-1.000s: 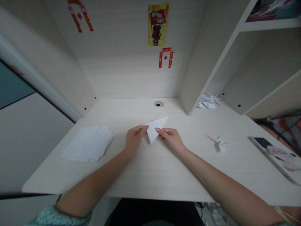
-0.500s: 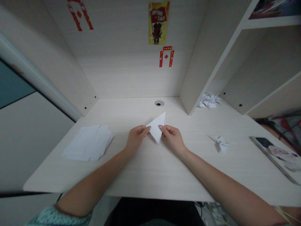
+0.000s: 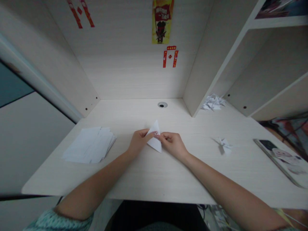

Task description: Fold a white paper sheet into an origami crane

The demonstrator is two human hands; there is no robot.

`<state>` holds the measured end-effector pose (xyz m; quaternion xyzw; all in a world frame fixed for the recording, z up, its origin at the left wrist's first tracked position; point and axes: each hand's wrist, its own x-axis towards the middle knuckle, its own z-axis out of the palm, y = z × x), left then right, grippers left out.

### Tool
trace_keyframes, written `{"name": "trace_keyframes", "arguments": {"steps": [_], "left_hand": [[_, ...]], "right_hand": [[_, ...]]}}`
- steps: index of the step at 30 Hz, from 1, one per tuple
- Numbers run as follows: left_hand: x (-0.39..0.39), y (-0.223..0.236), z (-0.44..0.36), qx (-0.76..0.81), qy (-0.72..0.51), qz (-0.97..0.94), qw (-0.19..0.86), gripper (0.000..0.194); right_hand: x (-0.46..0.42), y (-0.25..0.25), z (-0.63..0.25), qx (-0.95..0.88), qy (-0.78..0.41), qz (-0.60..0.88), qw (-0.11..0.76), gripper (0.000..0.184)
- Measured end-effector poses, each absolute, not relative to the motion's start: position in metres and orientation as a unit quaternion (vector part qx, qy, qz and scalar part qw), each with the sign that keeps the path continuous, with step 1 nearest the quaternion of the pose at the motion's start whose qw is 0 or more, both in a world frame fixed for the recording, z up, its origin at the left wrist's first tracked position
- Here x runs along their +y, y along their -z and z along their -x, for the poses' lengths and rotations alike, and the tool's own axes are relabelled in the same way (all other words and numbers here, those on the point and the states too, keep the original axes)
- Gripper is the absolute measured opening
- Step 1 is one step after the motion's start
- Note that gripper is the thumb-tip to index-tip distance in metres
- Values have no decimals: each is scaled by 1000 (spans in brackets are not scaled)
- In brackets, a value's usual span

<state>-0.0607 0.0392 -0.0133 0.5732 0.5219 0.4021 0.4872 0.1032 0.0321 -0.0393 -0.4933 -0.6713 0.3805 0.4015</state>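
A white sheet of paper folded into a triangle (image 3: 156, 145) is held just above the desk, one corner up and another down. My left hand (image 3: 139, 141) grips its left side, with the thumb lying across the front face and the fingers behind. My right hand (image 3: 173, 143) pinches the right edge between thumb and forefinger, and the two thumb tips nearly meet there. Off to the right lies a small folded paper crane (image 3: 225, 146).
At the left is a stack of white paper sheets (image 3: 88, 145). A heap of folded paper pieces (image 3: 213, 102) sits behind the upright divider (image 3: 204, 93). A phone in a printed case (image 3: 281, 160) lies at the right, and a cable hole (image 3: 162, 105) is at the desk's back.
The folded paper has turned upright, its upper tip swinging from the right to the left. My left thumb has moved farther over the paper, and my hands have come closer together.
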Motion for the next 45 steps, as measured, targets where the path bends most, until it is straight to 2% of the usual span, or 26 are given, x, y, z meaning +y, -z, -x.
{"name": "trace_keyframes", "arguments": {"steps": [20, 26, 34, 39, 42, 45], "left_hand": [[37, 4, 64, 526, -509, -539, 417, 36], [45, 12, 67, 528, -562, -451, 449, 33], [63, 7, 81, 510, -661, -295, 464, 32], [64, 5, 82, 511, -662, -278, 472, 34], [58, 10, 74, 510, -625, -317, 498, 35], [54, 15, 68, 509, -587, -344, 527, 36]], "right_hand": [[29, 39, -98, -655, -472, 446, 386, 41], [28, 42, -97, -667, -484, 437, 362, 40], [26, 41, -99, -669, -467, 444, 371, 36], [24, 34, -98, -656, -424, 448, 435, 30], [28, 31, -101, -651, -337, 451, 510, 22], [31, 31, -103, -673, -259, 436, 538, 21]]}}
